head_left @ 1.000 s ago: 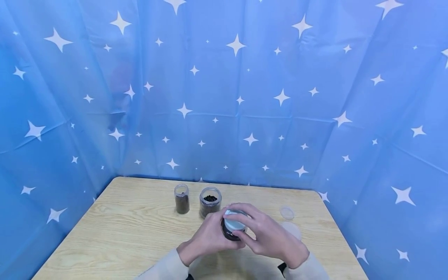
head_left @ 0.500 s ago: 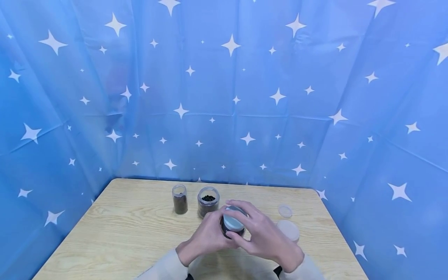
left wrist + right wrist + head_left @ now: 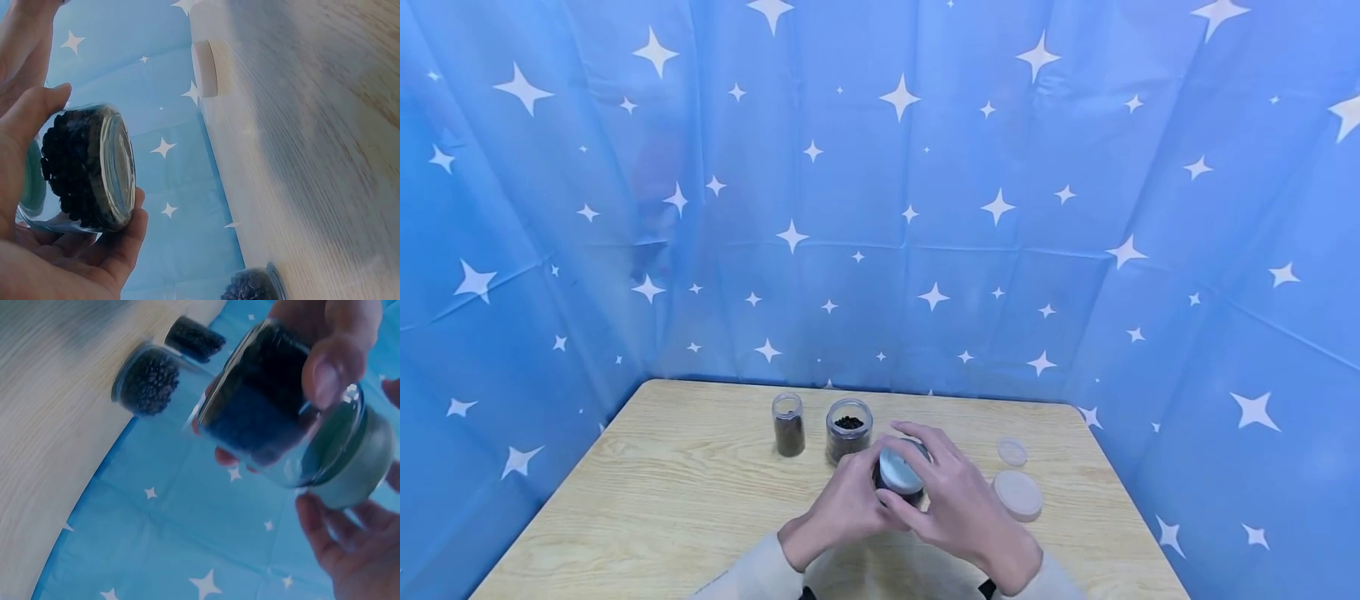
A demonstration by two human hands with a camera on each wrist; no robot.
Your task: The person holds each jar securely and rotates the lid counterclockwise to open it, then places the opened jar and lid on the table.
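Note:
My left hand (image 3: pixel 844 504) grips a clear glass jar (image 3: pixel 78 165) around its side, thumb on one side and fingers on the other. Dark, bean-like pieces fill much of the jar. In the left wrist view its base is off the table. A pale green lid (image 3: pixel 901 468) sits on the mouth, and my right hand (image 3: pixel 951 504) holds its rim between thumb and fingers. Just behind the hands stands a wide lidless jar (image 3: pixel 849 435) of dark pieces. Left of it is a narrower lidless jar (image 3: pixel 788 427), also with dark contents.
On the table's right side lie a round whitish lid (image 3: pixel 1017 495) and, behind it, a smaller clear lid (image 3: pixel 1012 452). The wooden table (image 3: pixel 700 492) ends at a blue curtain (image 3: pixel 880 208) with white stars, which surrounds its back and sides.
My right hand has turned slightly around the lid, its thumb shifting left. The whitish lid on the table now shows more fully. My left hand keeps its grip on the jar.

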